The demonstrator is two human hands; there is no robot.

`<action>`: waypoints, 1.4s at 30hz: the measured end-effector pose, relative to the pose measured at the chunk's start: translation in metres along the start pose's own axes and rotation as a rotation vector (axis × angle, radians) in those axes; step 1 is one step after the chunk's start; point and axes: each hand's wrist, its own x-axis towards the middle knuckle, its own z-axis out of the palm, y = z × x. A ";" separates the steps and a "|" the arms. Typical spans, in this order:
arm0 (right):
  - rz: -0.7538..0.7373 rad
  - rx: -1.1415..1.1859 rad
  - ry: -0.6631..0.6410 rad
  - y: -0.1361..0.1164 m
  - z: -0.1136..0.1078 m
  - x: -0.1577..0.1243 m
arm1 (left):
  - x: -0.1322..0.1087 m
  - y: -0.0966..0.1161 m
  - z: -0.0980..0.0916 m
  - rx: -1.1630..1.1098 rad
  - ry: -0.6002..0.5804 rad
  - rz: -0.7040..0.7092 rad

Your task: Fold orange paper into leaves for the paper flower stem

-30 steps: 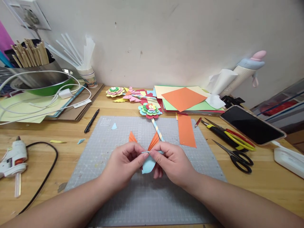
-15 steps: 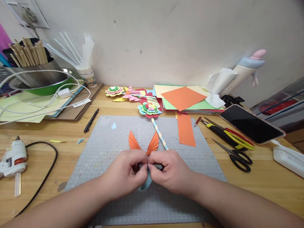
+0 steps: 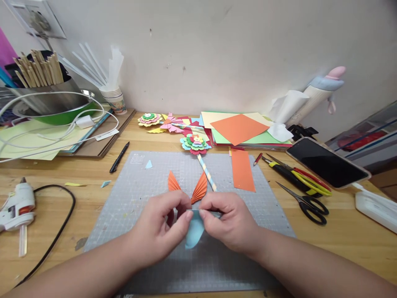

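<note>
Over the grey cutting mat (image 3: 139, 198), my left hand (image 3: 161, 227) and my right hand (image 3: 228, 221) meet and pinch the top edge of a light blue folded paper piece (image 3: 194, 231), which hangs down between the fingers. Just behind my hands two orange pleated paper fans (image 3: 199, 187) stand up like wings; their lower ends are hidden by my fingers. A blue-and-white striped straw (image 3: 207, 173) runs from behind my right hand up to a layered paper flower (image 3: 195, 143).
An orange paper strip (image 3: 242, 169) lies on the mat's right side, with black scissors (image 3: 305, 203), yellow and red cutters (image 3: 297, 174) and a phone (image 3: 327, 162) further right. Coloured paper sheets (image 3: 240, 128) are stacked at the back. A glue gun (image 3: 17, 207) and a black pen (image 3: 119, 157) lie left.
My hands dropped lower over the mat, then turned so the blue piece shows again below my fingertips. More of the orange fans is visible than one second ago.
</note>
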 end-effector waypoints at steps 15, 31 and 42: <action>-0.032 -0.107 0.122 0.000 -0.007 0.004 | -0.002 0.002 -0.001 0.078 0.157 0.130; 0.409 0.695 -0.088 0.012 0.004 0.008 | 0.008 -0.014 0.005 -0.057 0.149 0.039; 0.353 0.566 -0.079 0.011 0.002 0.008 | 0.008 -0.017 0.005 0.111 0.169 0.083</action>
